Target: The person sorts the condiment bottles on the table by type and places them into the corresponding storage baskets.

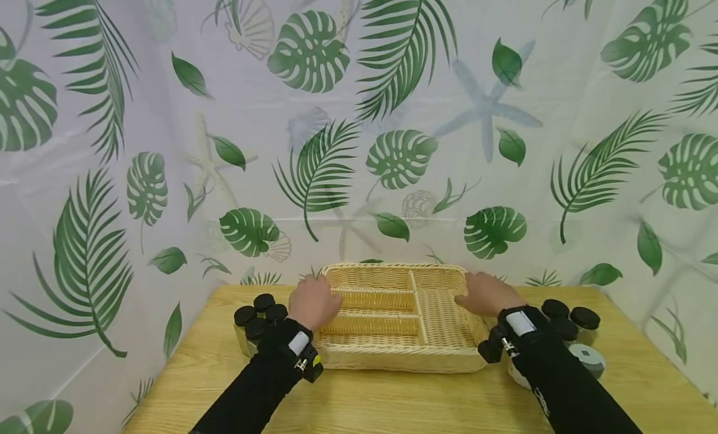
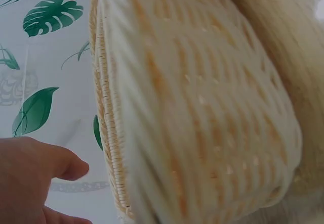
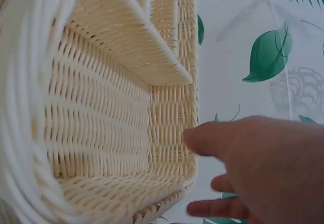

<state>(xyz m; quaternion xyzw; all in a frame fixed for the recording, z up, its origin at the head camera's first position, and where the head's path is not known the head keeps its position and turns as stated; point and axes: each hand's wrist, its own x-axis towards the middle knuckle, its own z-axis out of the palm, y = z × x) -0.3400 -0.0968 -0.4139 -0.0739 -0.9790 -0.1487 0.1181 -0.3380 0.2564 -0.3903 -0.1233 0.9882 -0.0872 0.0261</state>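
Observation:
A pale wicker basket (image 1: 449, 309) with woven dividers stands on the wooden table. Its left side has several narrow compartments, and one long compartment runs along the right. My left hand (image 1: 314, 302) is at the far left corner; in the left wrist view its thumb (image 2: 71, 164) is extended, with a gap between it and the basket rim. At the opposite end my right hand (image 1: 489, 294) straddles the far right corner. In the right wrist view its thumb (image 3: 207, 139) overlaps the rim, while the other fingers (image 3: 217, 208) extend outside the basket, loosely spread.
Several black-lidded jars (image 1: 256, 328) cluster left of the basket, close to my left wrist. More black-lidded jars (image 1: 585, 318) stand on the right, with a pale-lidded container (image 1: 589, 357) in front, beside my right forearm. A leaf-patterned sheet (image 1: 392, 234) hangs behind the table (image 1: 359, 403).

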